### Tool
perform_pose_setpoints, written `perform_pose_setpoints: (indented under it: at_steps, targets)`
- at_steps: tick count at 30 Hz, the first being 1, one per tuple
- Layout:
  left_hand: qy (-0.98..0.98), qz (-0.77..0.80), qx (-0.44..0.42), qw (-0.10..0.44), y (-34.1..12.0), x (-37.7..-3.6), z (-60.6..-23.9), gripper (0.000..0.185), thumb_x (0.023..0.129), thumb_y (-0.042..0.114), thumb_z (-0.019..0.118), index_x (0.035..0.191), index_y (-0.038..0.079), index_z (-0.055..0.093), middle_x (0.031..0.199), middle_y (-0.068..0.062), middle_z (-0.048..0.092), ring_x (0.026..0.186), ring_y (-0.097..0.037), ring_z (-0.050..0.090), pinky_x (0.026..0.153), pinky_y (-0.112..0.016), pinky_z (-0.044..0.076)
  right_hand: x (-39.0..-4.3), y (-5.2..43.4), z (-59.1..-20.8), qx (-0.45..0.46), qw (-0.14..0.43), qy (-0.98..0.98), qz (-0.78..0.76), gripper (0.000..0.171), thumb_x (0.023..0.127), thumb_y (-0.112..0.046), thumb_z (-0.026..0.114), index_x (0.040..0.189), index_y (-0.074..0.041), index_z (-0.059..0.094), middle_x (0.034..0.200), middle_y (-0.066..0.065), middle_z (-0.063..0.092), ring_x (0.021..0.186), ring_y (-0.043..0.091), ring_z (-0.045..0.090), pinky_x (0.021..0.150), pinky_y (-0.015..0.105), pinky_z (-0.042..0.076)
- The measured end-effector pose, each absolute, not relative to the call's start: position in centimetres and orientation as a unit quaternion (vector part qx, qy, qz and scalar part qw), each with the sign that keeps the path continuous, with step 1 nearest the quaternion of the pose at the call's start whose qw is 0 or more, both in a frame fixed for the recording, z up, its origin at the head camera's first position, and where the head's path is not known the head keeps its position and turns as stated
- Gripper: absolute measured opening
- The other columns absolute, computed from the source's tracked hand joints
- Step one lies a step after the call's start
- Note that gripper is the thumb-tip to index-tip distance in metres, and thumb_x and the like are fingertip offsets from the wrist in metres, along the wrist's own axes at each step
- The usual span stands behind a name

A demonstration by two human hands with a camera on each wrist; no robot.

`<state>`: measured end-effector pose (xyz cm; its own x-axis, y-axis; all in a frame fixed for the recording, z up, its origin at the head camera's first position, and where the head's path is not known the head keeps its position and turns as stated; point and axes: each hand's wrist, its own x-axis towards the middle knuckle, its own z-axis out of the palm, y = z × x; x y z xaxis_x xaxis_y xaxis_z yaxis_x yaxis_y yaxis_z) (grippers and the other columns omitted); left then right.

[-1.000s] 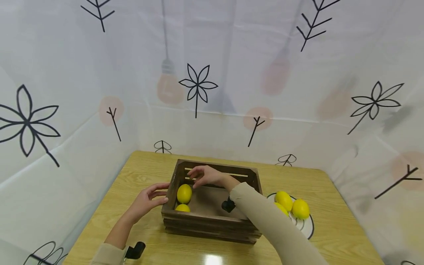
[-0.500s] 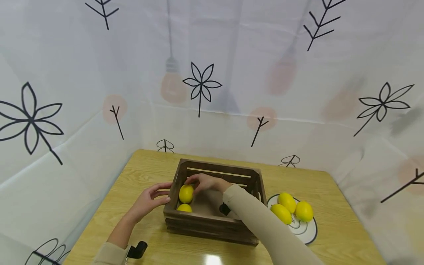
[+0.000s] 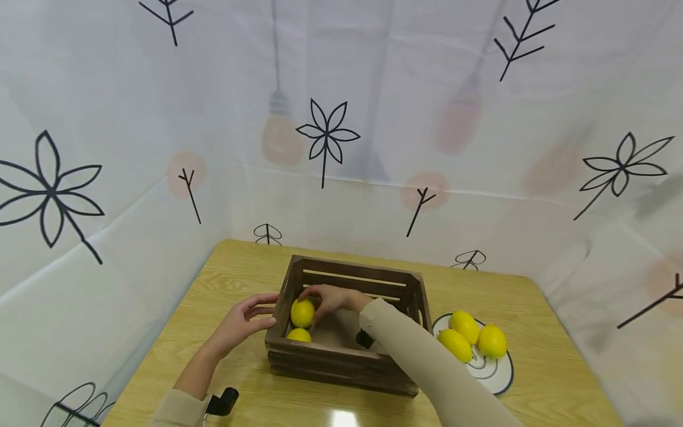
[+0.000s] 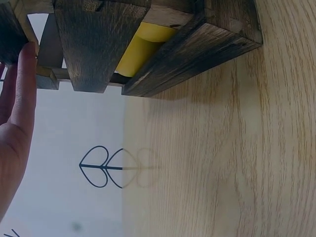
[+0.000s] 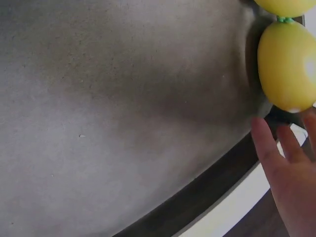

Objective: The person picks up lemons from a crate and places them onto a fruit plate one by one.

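Yellow lemon (image 3: 302, 312), seemingly smooth, under right hand (image 3: 326, 297).

two bare hands, left hand (image 3: 241, 323) and right hand (image 3: 329, 297), no rings or gloves. long beige sleeves (image 3: 421, 367) on both arms, smooth fabric, left one ending short of the bare forearm. small black camera units (image 3: 222, 402) strapped at each wrist, the right one (image 3: 364, 338) showing under the cuff.
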<state>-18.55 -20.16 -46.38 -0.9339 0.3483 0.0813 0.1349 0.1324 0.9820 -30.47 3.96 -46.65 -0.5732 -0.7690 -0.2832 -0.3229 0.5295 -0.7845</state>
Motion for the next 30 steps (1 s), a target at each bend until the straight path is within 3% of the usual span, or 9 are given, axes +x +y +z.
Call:
perform_pose_setpoints:
  at_steps: [4, 9, 13, 17, 21, 30]
  targets:
    - [0.741, 0.646, 0.159, 0.087, -20.1, -18.5, -46.5, 0.050, 0.089, 0.018, 0.065, 0.135, 0.009, 0.048, 0.137, -0.014, 0.043, 0.118, -0.031, 0.047, 0.088, -0.038, 0.048, -30.4, 4.0, -46.6, -0.348, 0.313, 0.813, -0.346, 0.059, 0.074, 0.004, 0.075, 0.128, 0.002, 0.052, 0.125, 0.013, 0.048, 0.111, 0.026, 0.048, 0.091, 0.034, 0.043]
    - [0.740, 0.649, 0.156, 0.087, -20.1, -18.6, -46.5, 0.049, 0.088, 0.017, 0.066, 0.134, 0.011, 0.049, 0.137, -0.011, 0.043, 0.119, -0.031, 0.047, 0.088, -0.036, 0.048, -30.5, 4.2, -46.8, -0.353, 0.293, 0.829, -0.319, 0.049, 0.072, 0.004, 0.077, 0.116, 0.004, 0.056, 0.110, 0.011, 0.056, 0.092, 0.020, 0.055, 0.078, 0.028, 0.048]
    - [0.744, 0.644, 0.158, 0.084, -20.2, -18.7, -46.6, 0.049, 0.088, 0.016, 0.066, 0.134, 0.009, 0.049, 0.137, -0.013, 0.043, 0.118, -0.031, 0.047, 0.087, -0.036, 0.048, -30.4, 4.2, -47.1, -0.344, 0.301, 0.838, -0.298, 0.050, 0.069, -0.001, 0.080, 0.113, -0.002, 0.056, 0.112, 0.007, 0.054, 0.099, 0.021, 0.052, 0.083, 0.031, 0.045]
    - [0.746, 0.640, 0.167, 0.081, -20.3, -18.7, -46.6, 0.050, 0.089, 0.016, 0.065, 0.135, 0.006, 0.047, 0.138, -0.017, 0.041, 0.119, -0.035, 0.046, 0.087, -0.036, 0.048, -30.2, 4.0, -47.2, -0.328, 0.344, 0.823, -0.310, 0.060, 0.072, -0.002, 0.079, 0.125, -0.007, 0.051, 0.122, 0.007, 0.049, 0.111, 0.025, 0.048, 0.090, 0.035, 0.042]
    - [0.745, 0.639, 0.175, 0.081, -20.3, -18.8, -46.6, 0.050, 0.090, 0.016, 0.064, 0.135, 0.005, 0.047, 0.138, -0.019, 0.040, 0.120, -0.037, 0.044, 0.087, -0.035, 0.048, -29.9, 3.9, -47.4, -0.318, 0.349, 0.825, -0.310, 0.064, 0.073, 0.000, 0.077, 0.130, -0.008, 0.048, 0.124, 0.008, 0.048, 0.113, 0.026, 0.047, 0.090, 0.036, 0.043]
    - [0.745, 0.641, 0.163, 0.083, -20.3, -18.7, -46.5, 0.050, 0.088, 0.017, 0.066, 0.134, 0.006, 0.048, 0.137, -0.016, 0.042, 0.119, -0.033, 0.046, 0.087, -0.035, 0.048, -30.0, 4.1, -47.8, -0.315, 0.342, 0.827, -0.315, 0.062, 0.068, 0.000, 0.080, 0.122, -0.009, 0.050, 0.113, 0.005, 0.051, 0.098, 0.019, 0.052, 0.082, 0.031, 0.047]
